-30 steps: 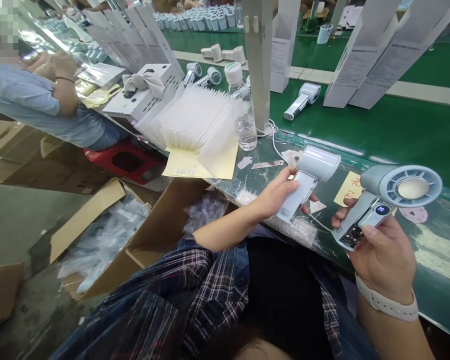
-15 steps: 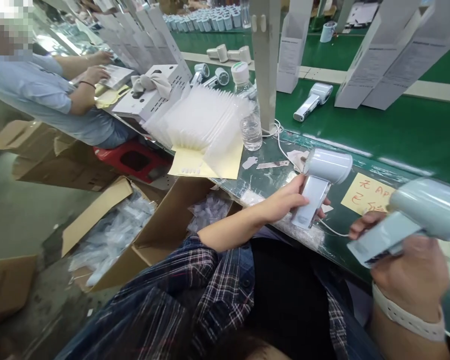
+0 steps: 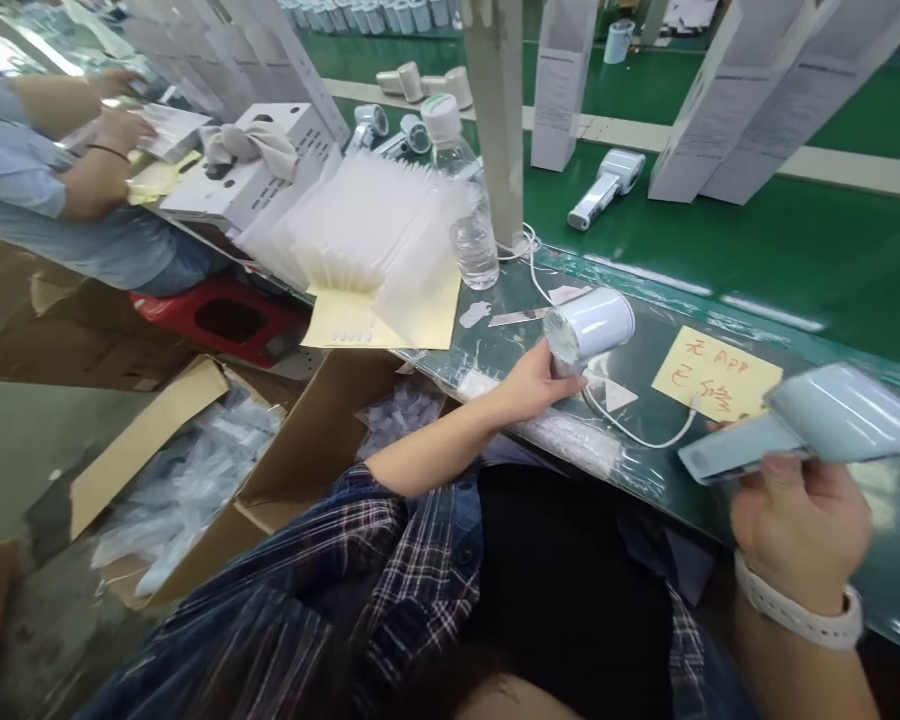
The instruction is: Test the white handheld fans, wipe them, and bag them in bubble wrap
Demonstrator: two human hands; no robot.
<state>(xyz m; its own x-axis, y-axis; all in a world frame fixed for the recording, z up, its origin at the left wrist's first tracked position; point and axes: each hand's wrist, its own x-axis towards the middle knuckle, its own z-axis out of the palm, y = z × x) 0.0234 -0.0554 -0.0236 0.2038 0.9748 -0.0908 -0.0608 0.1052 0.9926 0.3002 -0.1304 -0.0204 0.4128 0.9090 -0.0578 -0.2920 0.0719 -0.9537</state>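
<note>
My left hand (image 3: 531, 385) is closed on a light-blue hair-dryer-shaped device (image 3: 596, 322), whose round end faces partly toward me; its handle is mostly hidden. At the right, my right hand (image 3: 802, 520), with a pale band at the wrist, grips a second such device (image 3: 847, 410), its handle pointing left. A white cable (image 3: 645, 443) runs over the bench between the two hands. Its plug end stands up near a yellow note (image 3: 716, 370) with red handwriting, close to my right fingertips; whether they touch it is unclear.
A water bottle (image 3: 471, 210) stands beside a stack of translucent sleeves (image 3: 375, 220) and a metal post (image 3: 495, 130). Another device (image 3: 606, 188) lies on the green belt (image 3: 720, 250) near tall white boxes (image 3: 562, 90). An open carton (image 3: 292, 440) holds plastic bags. A co-worker's arm (image 3: 94, 180) is at left.
The left device has turned so its round end shows toward me. The right device has tilted and risen slightly, and the cable's plug end has come into view. The whole view has shifted a little.
</note>
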